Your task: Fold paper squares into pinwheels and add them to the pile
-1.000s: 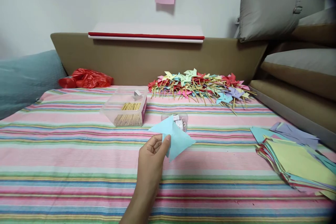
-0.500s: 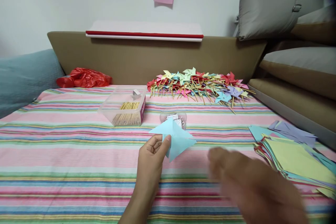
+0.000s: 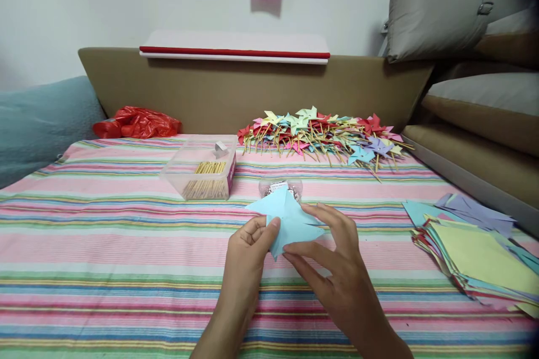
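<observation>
A light blue paper pinwheel blank [image 3: 290, 224], slit toward its middle with one corner folded in, is held up over the cloth. My left hand [image 3: 248, 252] pinches it, thumb on the front near the centre. At its right side is my right hand [image 3: 337, 252], fingers spread, with fingertips touching the paper's right and lower edges. Just behind the paper sits a small clear tub [image 3: 297, 185] of small metallic pieces with a white label, partly hidden.
A clear plastic box [image 3: 172, 171] holds many thin wooden sticks [image 3: 206, 185]. Finished pinwheels [image 3: 298, 123] lie heaped at the back. Coloured paper sheets [image 3: 484, 252] are stacked at the right, beside grey cushions [image 3: 484, 118]. A red plastic bag [image 3: 143, 123] lies back left on the striped cloth [image 3: 126, 247].
My right hand has come in from the lower right, and its fingers now touch the blue paper. My left hand keeps its pinch. The view has shifted slightly.
</observation>
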Tool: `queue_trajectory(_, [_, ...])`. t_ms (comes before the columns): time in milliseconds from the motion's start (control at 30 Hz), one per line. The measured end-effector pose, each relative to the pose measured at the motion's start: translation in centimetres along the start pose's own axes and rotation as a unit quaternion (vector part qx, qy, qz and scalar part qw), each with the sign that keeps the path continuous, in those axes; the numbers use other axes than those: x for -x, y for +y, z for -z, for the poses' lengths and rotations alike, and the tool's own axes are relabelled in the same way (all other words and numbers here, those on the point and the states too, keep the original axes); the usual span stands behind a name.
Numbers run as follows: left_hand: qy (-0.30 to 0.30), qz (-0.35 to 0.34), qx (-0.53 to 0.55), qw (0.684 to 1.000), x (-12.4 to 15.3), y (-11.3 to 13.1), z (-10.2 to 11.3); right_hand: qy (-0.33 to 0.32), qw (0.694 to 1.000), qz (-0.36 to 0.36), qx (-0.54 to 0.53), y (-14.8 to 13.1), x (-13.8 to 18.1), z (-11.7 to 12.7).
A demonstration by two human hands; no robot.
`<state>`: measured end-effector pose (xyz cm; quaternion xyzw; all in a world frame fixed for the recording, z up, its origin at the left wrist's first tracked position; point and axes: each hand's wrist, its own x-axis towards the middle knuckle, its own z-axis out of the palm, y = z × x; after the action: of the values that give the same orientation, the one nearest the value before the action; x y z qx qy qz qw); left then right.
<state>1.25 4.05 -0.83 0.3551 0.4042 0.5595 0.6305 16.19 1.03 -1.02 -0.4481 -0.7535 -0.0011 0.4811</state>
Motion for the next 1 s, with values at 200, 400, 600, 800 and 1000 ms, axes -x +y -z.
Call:
queue_trajectory(200, [-0.016,-0.022,-0.036,0.999,0.1,0.1,-0.1,0.015,0.933,-0.300,-0.199,-0.1,0.3,-0.6])
queue_trajectory(400, [-0.038,-0.035,-0.091,0.995,0.3,0.3,-0.2,0.060,0.881,-0.385,-0.268,-0.6,-0.1,-0.8])
queue_trajectory(600, [-0.046,-0.029,-0.109,0.993,0.5,0.5,-0.5,0.069,0.884,-0.382,-0.260,-0.8,-0.2,-0.9])
queue_trajectory(800, [-0.048,-0.028,-0.120,0.991,0.6,0.4,-0.6,0.082,0.881,-0.404,-0.233,-1.2,-0.4,-0.8])
queue_trajectory(1000, [-0.043,-0.030,-0.123,0.991,0.5,0.5,-0.8,0.089,0.885,-0.399,-0.222,-1.4,-0.3,-1.1])
